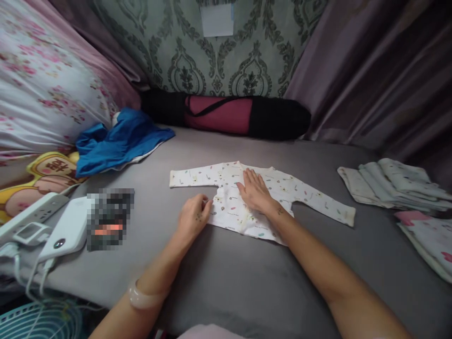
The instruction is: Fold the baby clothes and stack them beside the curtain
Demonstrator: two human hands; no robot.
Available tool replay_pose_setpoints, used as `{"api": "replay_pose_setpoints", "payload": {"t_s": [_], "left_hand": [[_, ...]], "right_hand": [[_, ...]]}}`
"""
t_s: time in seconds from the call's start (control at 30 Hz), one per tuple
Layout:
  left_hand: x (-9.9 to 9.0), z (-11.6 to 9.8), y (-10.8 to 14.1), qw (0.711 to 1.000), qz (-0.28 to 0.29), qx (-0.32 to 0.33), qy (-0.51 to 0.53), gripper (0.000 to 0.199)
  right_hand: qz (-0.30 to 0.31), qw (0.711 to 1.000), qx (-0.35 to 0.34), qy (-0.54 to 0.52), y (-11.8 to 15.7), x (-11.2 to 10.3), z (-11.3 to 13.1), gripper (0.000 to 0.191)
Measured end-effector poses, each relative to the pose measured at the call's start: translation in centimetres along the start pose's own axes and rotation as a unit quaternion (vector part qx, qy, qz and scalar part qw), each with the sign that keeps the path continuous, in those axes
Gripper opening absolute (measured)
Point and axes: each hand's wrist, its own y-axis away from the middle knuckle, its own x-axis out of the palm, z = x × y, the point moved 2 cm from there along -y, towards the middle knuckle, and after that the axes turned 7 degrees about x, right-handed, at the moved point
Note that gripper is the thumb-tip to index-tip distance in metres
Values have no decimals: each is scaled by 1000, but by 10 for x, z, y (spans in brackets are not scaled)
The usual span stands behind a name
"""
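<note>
A small white long-sleeved baby shirt (229, 197) with a scattered print lies spread on the grey sheet, its sleeves stretched out to both sides. My right hand (254, 190) rests flat on the upper middle of the shirt, fingers extended. At the shirt's lower left side edge is my left hand (195, 214), its fingers curled together against the fabric. The left fingertips are partly hidden, but they appear to pinch the shirt's edge. A pale bangle (143, 296) circles my left forearm.
Folded clothes (399, 183) are stacked at the right, with more folded fabric (429, 235) nearer. Leftward lie blue cloth (120, 139), a white power bank (67, 226) with cables and a power strip (38, 214). A black and red bag (221, 113) lies along the wall.
</note>
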Motion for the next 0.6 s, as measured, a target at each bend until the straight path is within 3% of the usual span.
{"api": "replay_pose_setpoints", "payload": {"t_s": [0.13, 0.23, 0.33, 0.43, 0.6], "left_hand": [[0, -6, 7, 999, 45, 12, -9, 19], [-3, -10, 10, 997, 74, 12, -6, 18], [-7, -11, 11, 995, 95, 10, 13, 17], [-10, -11, 9, 994, 105, 5, 29, 19], [-13, -9, 7, 992, 119, -16, 38, 21]], "right_hand": [[-16, 1000, 12, 13, -12, 16, 0, 70], [-22, 999, 13, 28, -10, 15, 2, 68], [-34, 998, -36, 36, -1, 9, 18, 62], [2, 995, -94, 16, 12, 11, 39, 61], [32, 996, -88, -3, 29, 21, 54, 64]]}}
